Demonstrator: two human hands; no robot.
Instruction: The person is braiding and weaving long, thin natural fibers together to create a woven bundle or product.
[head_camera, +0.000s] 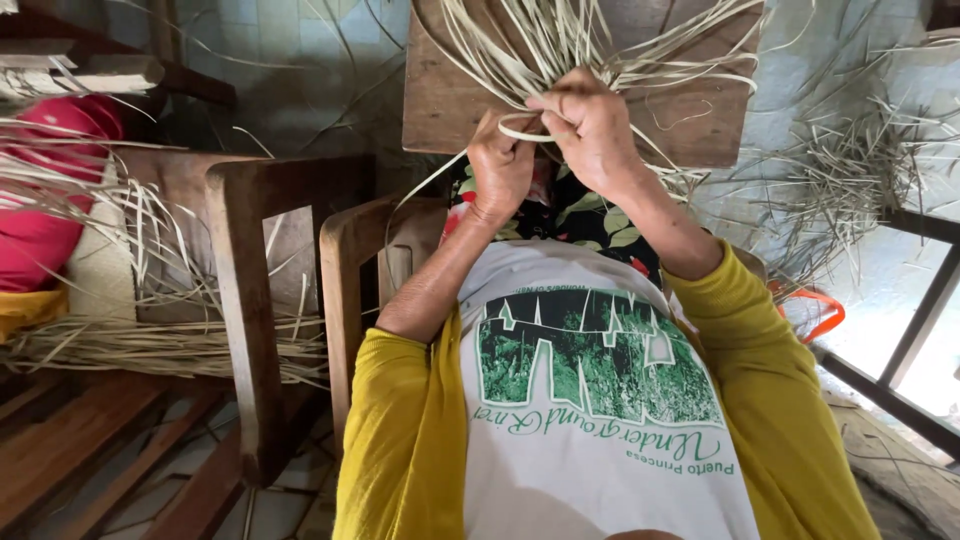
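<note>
Both of my hands work a bunch of pale dried leaf strips (560, 40) that fans out over a wooden board (690, 120) in front of me. My left hand (500, 165) pinches the strips from the left side. My right hand (590, 125) grips them from above, with one strip bent across its fingers. The two hands touch at the base of the bunch. My yellow sleeves and white printed shirt fill the lower part of the view.
A wooden chair frame (250, 300) stands at my left, with a bundle of dried strips (150, 345) lying across it. A red cloth shape (40, 190) sits far left. More loose strips (850, 180) are piled at the right, near a dark metal frame (920, 320).
</note>
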